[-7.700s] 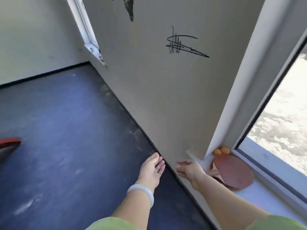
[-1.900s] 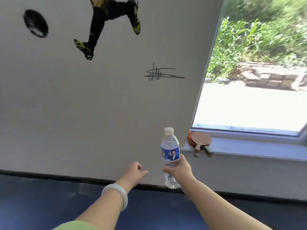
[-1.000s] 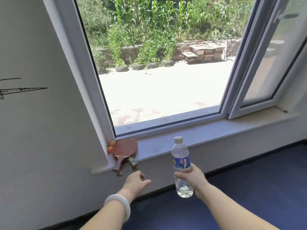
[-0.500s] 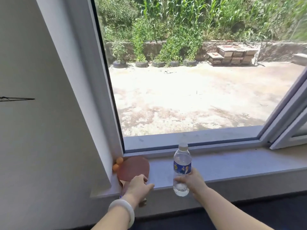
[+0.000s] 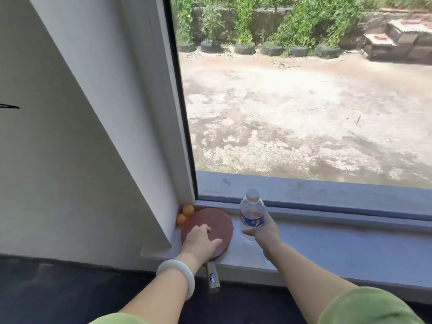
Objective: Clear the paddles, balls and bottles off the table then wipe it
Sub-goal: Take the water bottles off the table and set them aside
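A clear water bottle [image 5: 252, 212] with a blue label and white cap stands upright over the grey windowsill [image 5: 339, 249], gripped low down by my right hand [image 5: 263, 231]. To its left a red paddle [image 5: 217, 224] lies flat on the sill, its handle [image 5: 212, 274] sticking out over the edge. My left hand [image 5: 199, 242], a white bangle on its wrist, rests fingers spread on the paddle's face. Two orange balls [image 5: 184, 214] sit in the corner behind the paddle, against the window frame.
A white wall [image 5: 58, 171] meets the window reveal at the left. The window pane [image 5: 304, 101] rises behind the sill, with a sunlit yard beyond. Dark blue floor [image 5: 58, 288] lies below the sill.
I have come closer to the windowsill. My right hand has brought the bottle down onto the sill beside the paddle. My left hand has moved forward onto the paddle's face.
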Demonstrator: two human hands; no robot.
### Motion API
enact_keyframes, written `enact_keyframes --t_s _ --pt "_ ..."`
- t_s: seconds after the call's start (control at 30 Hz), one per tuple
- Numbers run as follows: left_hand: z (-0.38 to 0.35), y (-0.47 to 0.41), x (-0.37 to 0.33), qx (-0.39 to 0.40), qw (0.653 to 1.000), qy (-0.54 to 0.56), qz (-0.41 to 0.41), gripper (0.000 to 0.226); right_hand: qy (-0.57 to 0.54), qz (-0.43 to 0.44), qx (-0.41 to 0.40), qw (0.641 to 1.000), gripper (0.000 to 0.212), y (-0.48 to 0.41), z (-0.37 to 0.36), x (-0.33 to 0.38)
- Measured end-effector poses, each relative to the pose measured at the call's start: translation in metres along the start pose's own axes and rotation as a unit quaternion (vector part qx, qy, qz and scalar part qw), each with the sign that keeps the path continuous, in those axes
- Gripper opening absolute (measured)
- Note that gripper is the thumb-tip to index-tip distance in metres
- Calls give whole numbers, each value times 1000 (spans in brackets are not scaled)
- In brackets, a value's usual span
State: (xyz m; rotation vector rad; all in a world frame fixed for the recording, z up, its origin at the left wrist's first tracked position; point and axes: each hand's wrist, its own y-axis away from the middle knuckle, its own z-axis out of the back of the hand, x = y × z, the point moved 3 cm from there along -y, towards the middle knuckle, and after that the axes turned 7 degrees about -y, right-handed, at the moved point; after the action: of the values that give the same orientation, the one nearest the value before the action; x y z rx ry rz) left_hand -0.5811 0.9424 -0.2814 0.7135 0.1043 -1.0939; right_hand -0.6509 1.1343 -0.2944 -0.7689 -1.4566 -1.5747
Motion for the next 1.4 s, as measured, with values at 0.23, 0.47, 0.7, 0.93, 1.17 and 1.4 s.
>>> enact_keyframes --t_s 0.23,0.47,0.7,0.93,1.17,1.4 --pt "-16 -11 -5 -12 999 -2 48 50 13 -14 34 999 48 -33 -3 -14" --pt "-25 -19 -17 -32 996 15 77 48 97 -24 76 992 48 -45 5 -16" --pt "-22 -23 -23 -49 993 33 99 48 215 -14 67 974 49 -52 4 -21" --pt "-25 -21 -19 -50 991 39 115 47 153 8 84 985 43 -70 -7 -13" --pt "-21 -19 -23 -57 991 51 112 46 132 -14 88 987 53 -69 5 -16" --pt "-14 -10 -27 -65 991 50 109 46 206 -65 60 974 25 -49 22 -27"
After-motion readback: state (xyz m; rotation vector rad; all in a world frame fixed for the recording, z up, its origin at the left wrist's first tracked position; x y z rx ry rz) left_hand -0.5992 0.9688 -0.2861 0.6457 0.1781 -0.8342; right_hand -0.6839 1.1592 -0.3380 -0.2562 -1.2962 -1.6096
